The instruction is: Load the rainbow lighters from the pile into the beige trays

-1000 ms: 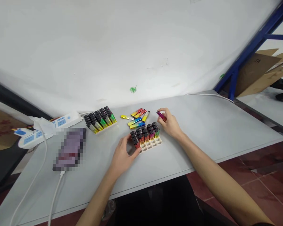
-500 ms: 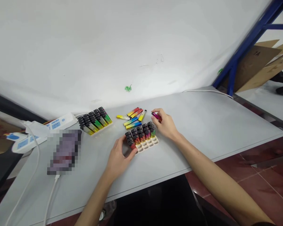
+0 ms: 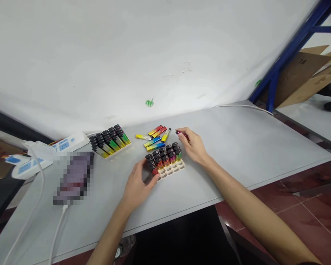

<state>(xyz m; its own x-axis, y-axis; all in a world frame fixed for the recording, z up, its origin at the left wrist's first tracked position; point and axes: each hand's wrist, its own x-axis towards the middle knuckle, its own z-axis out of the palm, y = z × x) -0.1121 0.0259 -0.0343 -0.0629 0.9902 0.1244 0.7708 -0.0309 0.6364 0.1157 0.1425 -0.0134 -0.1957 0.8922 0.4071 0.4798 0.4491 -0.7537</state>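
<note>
A cream slotted tray [image 3: 174, 170] stands near the middle of the table, with upright lighters [image 3: 166, 160] in its back rows and bare slots along the front. My left hand [image 3: 137, 185] grips the tray's left end, thumb at the front corner and fingers behind. Just past the tray's back right corner, my right hand [image 3: 194, 148] pinches a purple-pink lighter [image 3: 178, 132], mostly hidden by the fingers. Several loose lighters [image 3: 155, 142] in yellow, red and blue lie flat behind the tray.
To the left stands a second tray [image 3: 118, 154] filled with black-topped lighters. Farther left are a white power strip [image 3: 63, 144], a blurred-out phone-like object [image 3: 74, 178] and a white cable [image 3: 55, 233]. The wall [image 3: 121, 66] rises behind the table; a blue frame [image 3: 273, 77] and cardboard boxes [image 3: 298, 77] are at right.
The lighter in my right hand has turned slightly and more of it is hidden behind the fingers. My left hand and the trays keep their places.
</note>
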